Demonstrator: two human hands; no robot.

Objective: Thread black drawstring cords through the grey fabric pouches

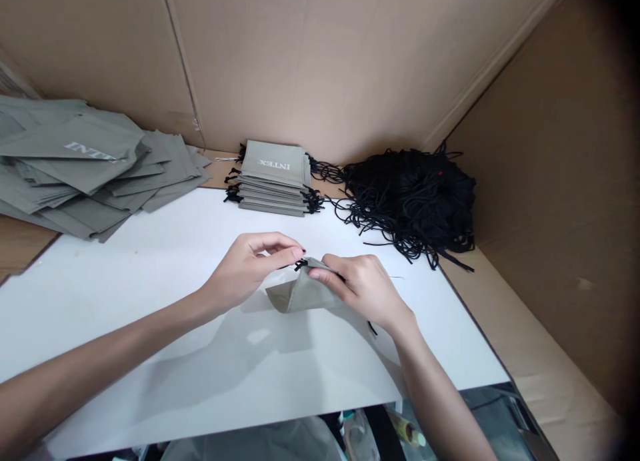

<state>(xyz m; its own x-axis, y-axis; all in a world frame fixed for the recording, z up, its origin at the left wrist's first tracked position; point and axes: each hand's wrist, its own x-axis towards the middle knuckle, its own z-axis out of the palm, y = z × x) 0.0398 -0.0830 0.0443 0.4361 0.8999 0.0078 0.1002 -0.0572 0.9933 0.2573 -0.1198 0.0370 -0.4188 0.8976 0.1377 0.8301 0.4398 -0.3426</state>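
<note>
A grey-green drawstring pouch [315, 291] is held just above the white table, its top edge bunched up. My right hand [363, 284] is closed round the pouch's top edge, thumb in front. At the pouch's left corner, my left hand [255, 264] pinches the end of a black cord [301, 264] between thumb and fingertips. Another bit of black cord [373, 328] hangs out below my right hand. My right fingers hide the far part of the pouch's opening.
A neat stack of pouches [275, 171] with black cord ends stands at the back. Loose grey pouches [75, 161] are heaped on the left, and a tangled pile of black cords [410, 194] lies at the back right. Cardboard walls [310, 61] surround the white table [200, 381].
</note>
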